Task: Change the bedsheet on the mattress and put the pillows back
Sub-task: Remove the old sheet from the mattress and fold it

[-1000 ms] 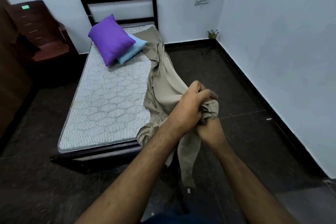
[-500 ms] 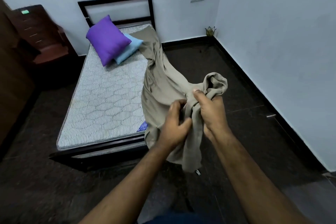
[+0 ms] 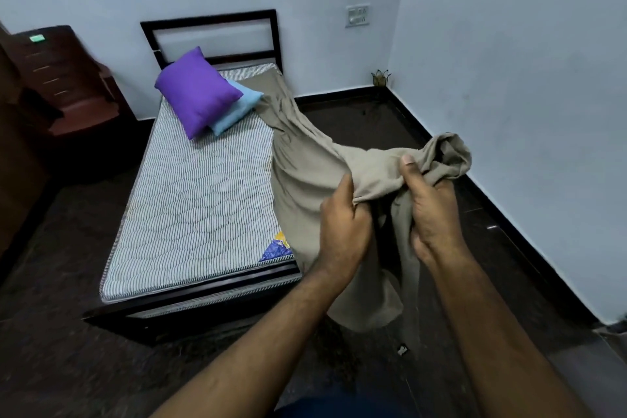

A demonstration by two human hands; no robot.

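A beige bedsheet [image 3: 305, 159] trails from the head of the mattress [image 3: 200, 207] off its right edge to my hands. My left hand [image 3: 346, 227] grips a gathered fold of it. Just to the right, my right hand [image 3: 431, 210] grips a bunched end that bulges above the thumb, and the rest hangs toward the floor. The striped quilted mattress lies mostly bare on a dark bed frame [image 3: 207, 299]. A purple pillow [image 3: 196, 92] leans on a light blue pillow [image 3: 237, 108] at the head end.
A dark brown plastic chair [image 3: 68, 85] stands left of the bed by the wall. A small plant-shaped ornament [image 3: 380, 78] sits in the far corner. White walls close in on the right and behind. Dark floor surrounds the bed.
My hands have separated from a stacked grip, the right lifting the bunched end up and rightward. More sheet has come off the mattress, baring its near right corner.
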